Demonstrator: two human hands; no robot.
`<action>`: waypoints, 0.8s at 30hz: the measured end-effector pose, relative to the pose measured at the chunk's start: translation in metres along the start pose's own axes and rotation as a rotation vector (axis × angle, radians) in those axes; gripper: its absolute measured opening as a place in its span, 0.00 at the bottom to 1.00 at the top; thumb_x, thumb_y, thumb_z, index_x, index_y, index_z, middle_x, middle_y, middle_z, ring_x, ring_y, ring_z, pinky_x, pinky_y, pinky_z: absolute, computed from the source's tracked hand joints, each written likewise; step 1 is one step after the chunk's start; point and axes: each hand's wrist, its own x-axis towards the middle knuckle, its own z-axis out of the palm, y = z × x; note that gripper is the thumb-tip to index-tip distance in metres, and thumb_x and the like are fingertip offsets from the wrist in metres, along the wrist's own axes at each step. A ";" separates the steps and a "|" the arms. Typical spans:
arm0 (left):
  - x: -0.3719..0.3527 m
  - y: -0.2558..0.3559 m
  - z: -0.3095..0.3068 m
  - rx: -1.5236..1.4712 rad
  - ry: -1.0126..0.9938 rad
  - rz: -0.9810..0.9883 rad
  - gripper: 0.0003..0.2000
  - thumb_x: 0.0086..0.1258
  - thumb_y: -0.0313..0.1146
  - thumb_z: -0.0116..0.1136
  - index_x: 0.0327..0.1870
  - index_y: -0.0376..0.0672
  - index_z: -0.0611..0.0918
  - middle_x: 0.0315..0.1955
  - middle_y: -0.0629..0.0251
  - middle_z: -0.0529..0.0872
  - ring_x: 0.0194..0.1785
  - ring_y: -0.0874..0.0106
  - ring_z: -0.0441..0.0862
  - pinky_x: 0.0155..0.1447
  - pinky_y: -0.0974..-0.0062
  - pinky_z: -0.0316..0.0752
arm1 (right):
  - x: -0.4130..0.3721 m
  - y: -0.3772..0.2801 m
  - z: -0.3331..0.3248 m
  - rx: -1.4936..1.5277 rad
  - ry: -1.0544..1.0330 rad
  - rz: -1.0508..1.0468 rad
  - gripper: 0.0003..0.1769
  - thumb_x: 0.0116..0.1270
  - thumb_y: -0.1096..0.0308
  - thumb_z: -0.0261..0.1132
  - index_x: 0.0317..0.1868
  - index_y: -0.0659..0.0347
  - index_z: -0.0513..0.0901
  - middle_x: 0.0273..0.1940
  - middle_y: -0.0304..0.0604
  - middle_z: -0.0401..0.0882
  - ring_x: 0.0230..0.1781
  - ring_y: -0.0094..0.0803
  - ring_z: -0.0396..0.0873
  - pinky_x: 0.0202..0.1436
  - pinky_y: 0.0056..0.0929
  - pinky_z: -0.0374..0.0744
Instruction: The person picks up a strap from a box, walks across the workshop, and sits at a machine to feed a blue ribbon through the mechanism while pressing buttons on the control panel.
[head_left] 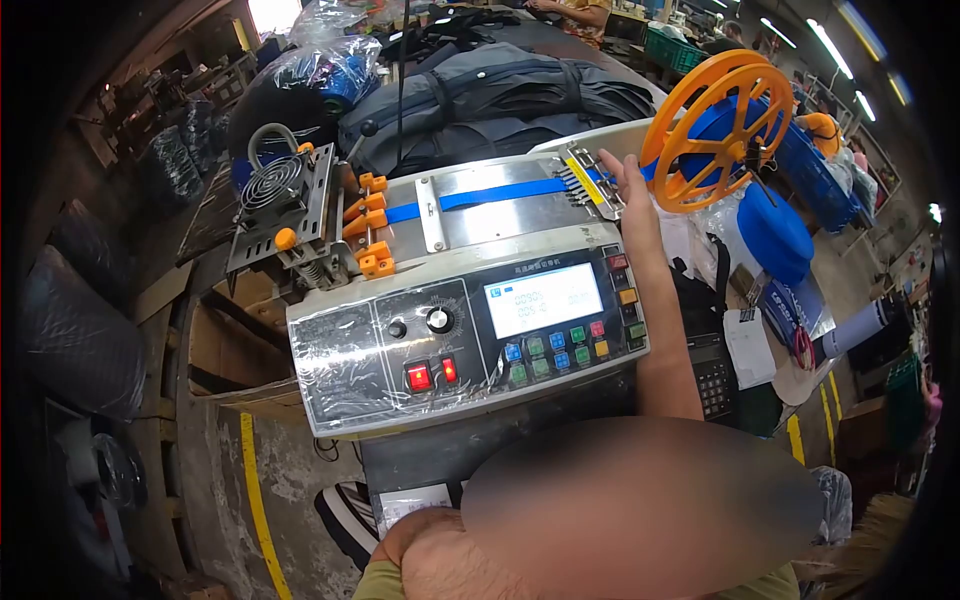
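Observation:
My right hand (637,195) reaches to the right end of a webbing-cutting machine (340,385), its visible fingers stretched out and apart beside the metal strap guide (592,182). Part of that hand is turned away, and whether it touches the guide is hard to see. Blue webbing (500,194) runs flat from the guide, under a metal plate (431,215), to the orange rollers (372,222). An orange reel (722,140) with blue webbing stands just right of my hand. My left hand does not show; a blurred patch covers the area below the machine.
A cutting head with a round fan grille (272,187) stands at the machine's left. Its screen (543,303) and red switches (418,376) are lit. Dark bags (500,95) lie behind. A calculator (712,380) and a blue webbing roll (775,235) are at right. Another person (585,15) stands far back.

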 end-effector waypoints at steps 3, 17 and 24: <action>0.000 -0.005 0.002 0.046 0.023 0.055 0.05 0.56 0.34 0.66 0.30 0.48 0.82 0.24 0.75 0.76 0.35 0.75 0.79 0.51 0.72 0.79 | 0.003 0.004 -0.003 -0.030 0.007 -0.020 0.43 0.85 0.38 0.44 0.79 0.71 0.67 0.77 0.57 0.68 0.73 0.35 0.74 0.75 0.27 0.70; 0.002 -0.003 0.003 0.034 0.043 0.023 0.03 0.57 0.32 0.65 0.31 0.50 0.83 0.27 0.75 0.78 0.38 0.76 0.80 0.54 0.71 0.80 | -0.003 -0.006 0.004 -0.024 0.009 -0.012 0.42 0.86 0.40 0.42 0.79 0.74 0.66 0.76 0.59 0.69 0.71 0.34 0.76 0.74 0.26 0.72; 0.002 -0.005 0.004 0.069 0.067 0.051 0.02 0.59 0.32 0.64 0.32 0.50 0.83 0.28 0.75 0.79 0.39 0.76 0.81 0.55 0.71 0.80 | 0.001 0.003 -0.002 -0.042 0.001 -0.031 0.42 0.87 0.41 0.41 0.79 0.73 0.66 0.76 0.59 0.69 0.71 0.34 0.76 0.74 0.26 0.71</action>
